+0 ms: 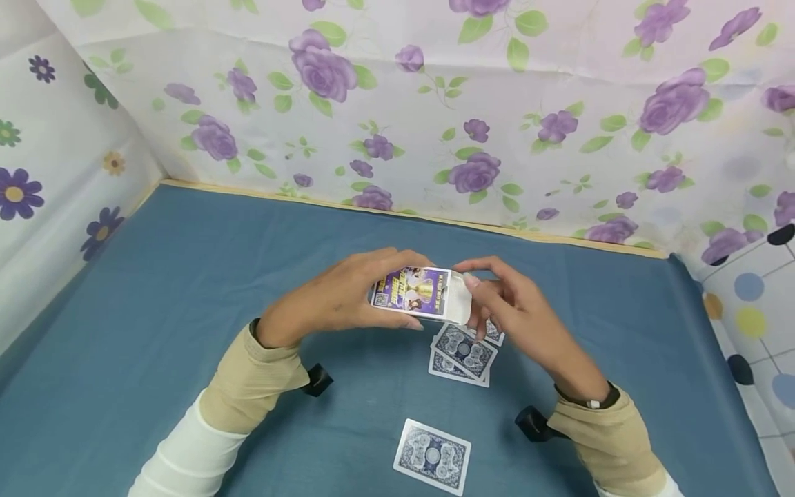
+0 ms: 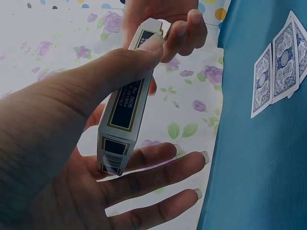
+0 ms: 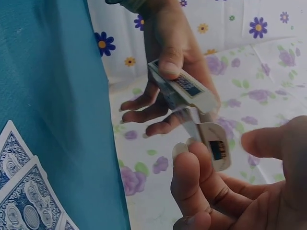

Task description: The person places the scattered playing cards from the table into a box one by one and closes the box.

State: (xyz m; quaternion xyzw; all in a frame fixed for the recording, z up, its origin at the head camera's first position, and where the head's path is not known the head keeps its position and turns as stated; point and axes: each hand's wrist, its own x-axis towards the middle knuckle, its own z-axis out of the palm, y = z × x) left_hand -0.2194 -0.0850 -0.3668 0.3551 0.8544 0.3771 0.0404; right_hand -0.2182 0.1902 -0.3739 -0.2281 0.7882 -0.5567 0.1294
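Observation:
A playing-card box (image 1: 413,291), purple and gold with a white end flap, is gripped across its sides by my left hand (image 1: 350,290). In the left wrist view my thumb presses the box's dark printed narrow side (image 2: 127,103), while several fingers spread out beyond it. The box's end flap (image 3: 215,146) stands folded out in the right wrist view. My right hand (image 1: 515,304) is at that end, loosely bent fingers right at the flap and the thumb apart from it in the right wrist view.
Several blue-and-white patterned cards (image 1: 462,352) overlap face down below the right hand. One single card (image 1: 433,455) lies closer to the front on the blue tablecloth (image 1: 261,228). A flowered sheet (image 1: 397,117) hangs along the back edge.

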